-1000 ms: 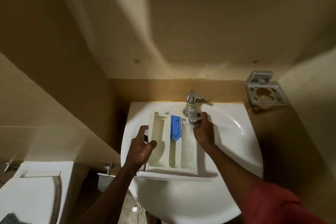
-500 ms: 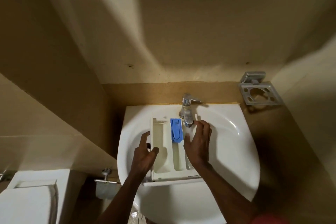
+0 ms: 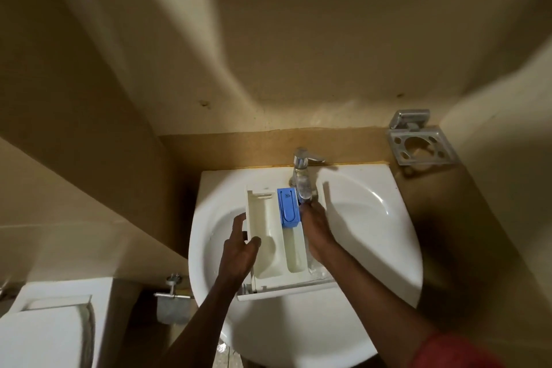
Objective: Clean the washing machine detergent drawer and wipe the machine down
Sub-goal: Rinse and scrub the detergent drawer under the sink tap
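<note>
detergent drawer (image 3: 273, 243) lies in the sink (image 3: 373, 194), blue end at 12 o'clock under the tap (image 3: 302, 176). my left hand (image 3: 239, 251) grips its 9 o'clock wall; my right hand (image 3: 316, 227) is in the 3 o'clock compartment, grasp too blurred to tell. rinsing underway, i judge; machine wipe-down remains.

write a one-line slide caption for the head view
Detergent drawer held over the sink under the tap; left hand grips its left wall, right hand in its right compartment.

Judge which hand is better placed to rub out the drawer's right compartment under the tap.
Right, probably. The right hand lies in that compartment below the faucet, while the left hand grips the left wall of the detergent drawer, steadying it in the sink.
</note>
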A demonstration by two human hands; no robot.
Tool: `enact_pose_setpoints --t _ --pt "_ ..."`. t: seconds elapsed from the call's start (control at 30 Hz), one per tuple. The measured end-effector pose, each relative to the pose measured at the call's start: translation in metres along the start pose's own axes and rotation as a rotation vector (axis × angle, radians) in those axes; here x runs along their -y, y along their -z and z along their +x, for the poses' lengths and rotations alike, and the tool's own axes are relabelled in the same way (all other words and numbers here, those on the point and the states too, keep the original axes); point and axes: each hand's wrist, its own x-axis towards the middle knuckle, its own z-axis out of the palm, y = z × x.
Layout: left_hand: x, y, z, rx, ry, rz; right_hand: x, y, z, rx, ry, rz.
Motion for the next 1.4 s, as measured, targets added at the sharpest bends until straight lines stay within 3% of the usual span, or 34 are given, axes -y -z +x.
enact_pose_setpoints --t 0.07,0.13,0.33,0.4,0.53,0.63,0.77,0.83,0.97,1.07,1.17,1.23,1.3,1.4 --pt "0.002 0.002 0.002 -0.043 -0.008 0.002 -0.001 -0.009 -0.014 0.091 -0.033 0.111" --pt "0.004 0.002 0.003 -0.039 -0.027 -0.005 -0.006 -0.008 -0.029 0.230 0.013 0.074" --pt "0.006 -0.002 0.002 -0.024 -0.173 -0.059 -0.027 0.027 -0.047 0.437 0.042 -0.386" --pt "0.007 0.001 0.007 -0.015 -0.192 -0.058 -0.028 0.034 -0.044 0.408 0.071 -0.436" --pt "0.006 0.000 0.007 -0.007 -0.178 -0.075 -0.005 0.024 -0.007 0.120 -0.073 -0.195" --pt "0.013 -0.004 0.006 -0.037 -0.159 -0.109 0.006 0.003 0.006 0.046 0.001 -0.180" --pt "0.013 -0.008 0.004 -0.107 -0.181 -0.083 -0.004 0.003 -0.013 0.232 -0.020 -0.071" --pt "0.013 -0.009 0.006 -0.127 -0.216 -0.069 -0.019 0.019 -0.027 0.384 0.075 -0.247" --pt "0.014 -0.007 0.008 -0.117 -0.245 -0.054 -0.039 0.048 -0.033 0.512 0.302 -0.813" --pt "0.011 -0.006 0.005 -0.129 -0.274 -0.026 -0.033 0.058 -0.035 0.450 0.420 -1.225" --pt "0.006 -0.002 0.004 -0.152 -0.327 0.009 -0.036 0.053 -0.033 0.357 0.576 -1.409" --pt "0.004 0.000 0.003 -0.166 -0.365 0.026 -0.040 0.046 -0.035 0.352 0.567 -1.489" --pt "0.004 0.001 0.002 -0.178 -0.371 0.032 -0.039 0.044 -0.044 0.433 0.439 -1.387" --pt "0.001 0.001 0.002 -0.169 -0.376 0.034 -0.037 0.058 -0.046 0.591 0.279 -1.025"
